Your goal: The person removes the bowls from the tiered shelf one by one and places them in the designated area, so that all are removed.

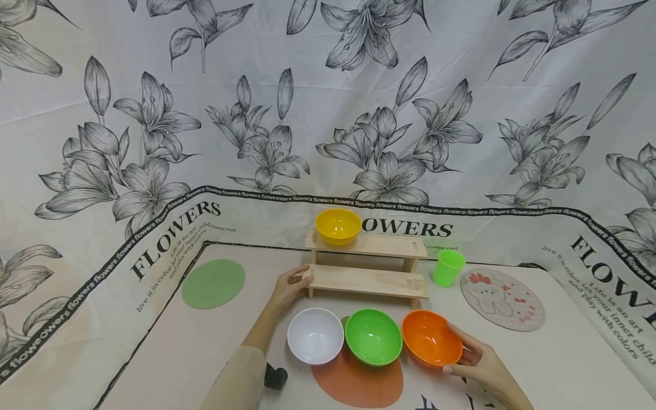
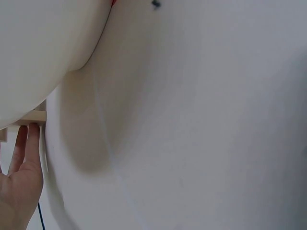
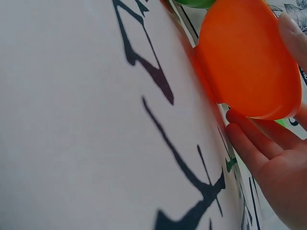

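Note:
In the head view my right hand (image 1: 476, 361) holds an orange bowl (image 1: 431, 339) by its right side. The thumb is near the rim and the other fingers are along the outer wall, as the right wrist view also shows. My left hand (image 1: 290, 289) is at the left end of a two-step wooden shelf (image 1: 366, 280), its fairly straight fingers touching the end of the lower board. A green bowl (image 1: 373, 337) and a white bowl (image 1: 315, 336) sit in a row left of the orange one. On the upper step stands a yellow bowl (image 1: 338, 226).
A green cup (image 1: 449, 268) stands right of the shelf, beside a round mat with a cartoon print (image 1: 503, 299). A green round mat (image 1: 213, 283) lies at the left. Under the front bowls is an orange round mat (image 1: 359, 384). A flower-printed cloth (image 1: 277, 216) rises behind.

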Demonstrator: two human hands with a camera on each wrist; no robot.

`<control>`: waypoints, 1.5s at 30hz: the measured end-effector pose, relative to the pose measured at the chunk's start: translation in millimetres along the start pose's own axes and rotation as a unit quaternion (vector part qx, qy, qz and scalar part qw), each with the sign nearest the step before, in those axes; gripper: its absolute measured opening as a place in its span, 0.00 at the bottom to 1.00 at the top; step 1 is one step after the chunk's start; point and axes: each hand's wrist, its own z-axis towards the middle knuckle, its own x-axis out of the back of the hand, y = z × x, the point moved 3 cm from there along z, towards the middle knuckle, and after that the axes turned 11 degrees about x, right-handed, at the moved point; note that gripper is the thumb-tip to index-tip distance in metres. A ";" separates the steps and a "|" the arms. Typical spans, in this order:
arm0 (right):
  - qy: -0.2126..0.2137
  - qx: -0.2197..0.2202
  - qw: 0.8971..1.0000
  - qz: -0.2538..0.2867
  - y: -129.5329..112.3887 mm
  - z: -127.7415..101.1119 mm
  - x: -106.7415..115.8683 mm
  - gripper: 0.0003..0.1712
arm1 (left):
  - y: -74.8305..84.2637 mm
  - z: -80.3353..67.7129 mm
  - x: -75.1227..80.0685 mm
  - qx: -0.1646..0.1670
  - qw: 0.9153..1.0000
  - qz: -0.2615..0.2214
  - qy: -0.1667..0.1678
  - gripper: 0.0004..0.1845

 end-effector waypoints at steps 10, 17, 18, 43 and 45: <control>-0.006 -0.005 1.000 0.004 5.2 -0.3 1.0 0.48 | -1.0 0.8 -0.1 0.004 1.000 0.006 0.000 0.24; -0.002 -0.011 1.000 0.018 7.8 -1.4 1.0 0.48 | 9.3 -9.9 -2.7 0.007 1.000 0.010 -0.016 0.25; -0.003 -0.013 1.000 0.028 7.1 -1.8 1.1 0.49 | 11.6 -12.1 -3.2 0.006 1.000 0.011 -0.020 0.25; 0.013 0.136 0.990 0.041 -24.4 16.3 24.7 0.43 | -3.4 2.8 1.4 0.003 1.000 0.011 -0.002 0.25; 0.009 0.164 0.985 0.045 -30.8 24.0 27.1 0.42 | -2.8 2.6 1.2 0.004 1.000 0.008 -0.003 0.25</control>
